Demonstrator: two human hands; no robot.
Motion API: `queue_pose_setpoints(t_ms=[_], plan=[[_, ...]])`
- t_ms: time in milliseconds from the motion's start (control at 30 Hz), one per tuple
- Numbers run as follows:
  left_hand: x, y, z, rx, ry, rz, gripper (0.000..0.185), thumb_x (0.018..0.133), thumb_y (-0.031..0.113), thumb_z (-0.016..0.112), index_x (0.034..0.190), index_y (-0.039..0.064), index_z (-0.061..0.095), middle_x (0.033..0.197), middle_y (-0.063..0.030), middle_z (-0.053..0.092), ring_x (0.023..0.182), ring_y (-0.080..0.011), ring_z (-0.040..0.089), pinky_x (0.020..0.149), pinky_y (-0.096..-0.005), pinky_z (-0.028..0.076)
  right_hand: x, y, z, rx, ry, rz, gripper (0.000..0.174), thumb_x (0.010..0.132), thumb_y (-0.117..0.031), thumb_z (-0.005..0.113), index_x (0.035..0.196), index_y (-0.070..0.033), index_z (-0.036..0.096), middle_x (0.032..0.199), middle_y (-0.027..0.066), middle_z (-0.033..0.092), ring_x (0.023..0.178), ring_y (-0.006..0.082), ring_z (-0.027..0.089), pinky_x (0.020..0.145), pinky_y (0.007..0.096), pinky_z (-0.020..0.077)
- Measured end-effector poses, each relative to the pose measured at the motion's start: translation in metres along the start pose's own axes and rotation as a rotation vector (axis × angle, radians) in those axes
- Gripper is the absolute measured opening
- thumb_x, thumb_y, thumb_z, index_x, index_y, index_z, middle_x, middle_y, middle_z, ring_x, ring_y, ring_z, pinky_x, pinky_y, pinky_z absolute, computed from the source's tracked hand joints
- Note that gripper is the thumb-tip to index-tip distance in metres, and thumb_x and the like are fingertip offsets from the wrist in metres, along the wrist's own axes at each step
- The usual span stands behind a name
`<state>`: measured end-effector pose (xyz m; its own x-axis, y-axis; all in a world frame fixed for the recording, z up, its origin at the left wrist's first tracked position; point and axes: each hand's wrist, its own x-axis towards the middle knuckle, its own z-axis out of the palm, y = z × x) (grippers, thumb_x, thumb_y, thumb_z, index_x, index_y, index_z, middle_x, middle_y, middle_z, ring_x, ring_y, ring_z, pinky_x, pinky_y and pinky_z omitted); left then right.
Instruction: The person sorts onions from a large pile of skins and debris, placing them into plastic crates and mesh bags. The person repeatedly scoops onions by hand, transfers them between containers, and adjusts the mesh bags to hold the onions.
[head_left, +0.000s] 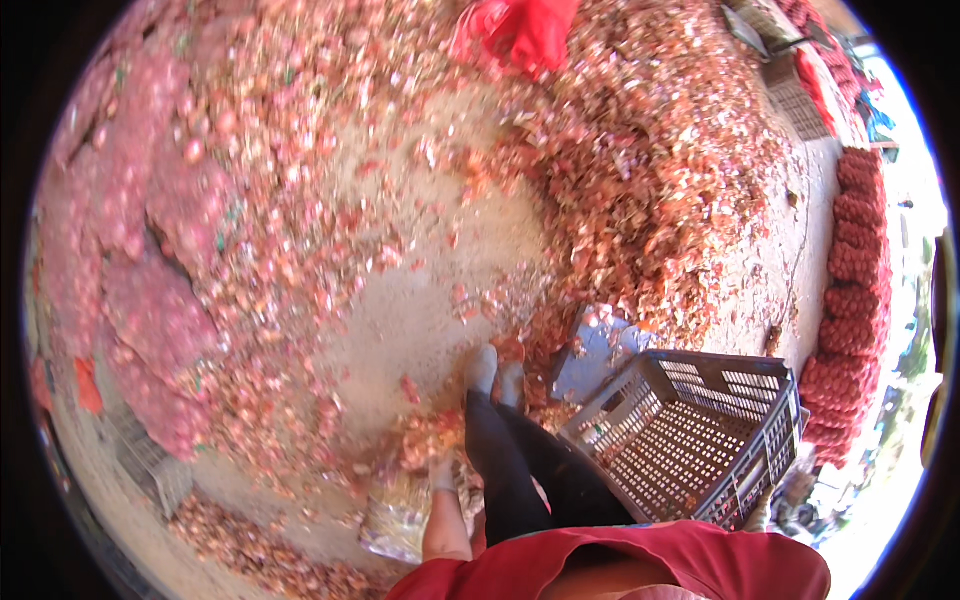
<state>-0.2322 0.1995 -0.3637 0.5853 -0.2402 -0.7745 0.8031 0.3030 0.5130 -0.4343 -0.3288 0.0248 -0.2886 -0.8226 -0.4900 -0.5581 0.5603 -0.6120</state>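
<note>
My left hand (442, 474), in a pale glove, reaches down beside my left leg. It is close to a clear plastic-wrapped bundle (396, 514) and a small heap of onion skins (429, 439). Blur hides its fingers, so I cannot tell whether it grips anything. My right hand is out of view; only the red sleeve on that side shows. By my right leg stands a black slatted plastic crate (675, 442), tilted in the view, with only a few scraps inside. A flat blue-grey panel (592, 360) with skins on it lies against the crate's far side.
Pink mesh sacks of onions (161, 315) are piled at left. Loose skins and onions (630, 202) cover much of the concrete floor (420, 322). Red mesh sacks (851, 300) line the right edge. A red bag (525, 34) lies ahead; a grey crate (154, 469) is lower left.
</note>
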Motion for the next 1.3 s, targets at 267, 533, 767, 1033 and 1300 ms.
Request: queue_pose_setpoints(t_ms=[267,533,767,1033,1300], plan=[[0.003,0.198,0.354,1.066,-0.825,0.147,0.062,0.084,0.048,0.051,0.123,0.000,0.044,0.115,-0.0103,0.052,0.105,-0.0185,0.050,0.090,-0.0280,0.037,-0.018,0.033,0.048,0.172,0.088,-0.260,0.038,0.081,-0.045,0.057,0.096,-0.009,0.056,0.076,-0.0023,0.055,0.063,0.0074,0.050,0.055,0.0222,0.0424],[-0.066,0.191,0.499,0.918,-0.859,-0.497,0.029,0.078,0.022,0.066,0.097,0.002,0.057,0.082,-0.0018,0.059,0.075,-0.0109,0.051,0.071,-0.0257,0.041,-0.089,-0.005,0.102,0.232,-0.043,-0.312,0.035,0.079,-0.013,0.062,0.110,-0.002,0.048,0.098,0.0035,0.057,0.083,0.0116,0.053,0.075,0.0254,0.0440],[-0.037,0.294,0.548,0.831,-0.883,-0.306,0.022,0.082,0.019,0.062,0.091,0.000,0.056,0.077,-0.0021,0.058,0.064,-0.0091,0.053,0.062,-0.0241,0.043,-0.150,-0.102,0.160,0.161,0.166,-0.466,0.021,0.081,-0.021,0.064,0.076,-0.008,0.048,0.069,-0.0058,0.044,0.061,0.0049,0.036,0.059,0.0187,0.0340],[-0.004,0.397,0.649,0.823,-0.969,-0.107,0.029,0.081,0.030,0.063,0.082,0.002,0.056,0.063,-0.0009,0.056,0.051,-0.0069,0.053,0.048,-0.0210,0.042,-0.158,-0.241,0.211,0.183,0.361,-0.582,0.027,0.079,-0.022,0.066,0.073,-0.005,0.045,0.069,-0.0032,0.044,0.064,0.0063,0.036,0.061,0.0199,0.0353],[0.076,0.348,0.793,0.497,-0.983,-0.389,0.036,0.075,0.036,0.068,0.080,0.003,0.058,0.064,-0.0009,0.057,0.049,-0.0090,0.053,0.047,-0.0215,0.041,-0.039,-0.367,0.220,0.133,0.394,-0.760,0.029,0.077,-0.024,0.069,0.075,-0.003,0.049,0.065,-0.0033,0.045,0.059,0.0055,0.038,0.054,0.0196,0.0343]])
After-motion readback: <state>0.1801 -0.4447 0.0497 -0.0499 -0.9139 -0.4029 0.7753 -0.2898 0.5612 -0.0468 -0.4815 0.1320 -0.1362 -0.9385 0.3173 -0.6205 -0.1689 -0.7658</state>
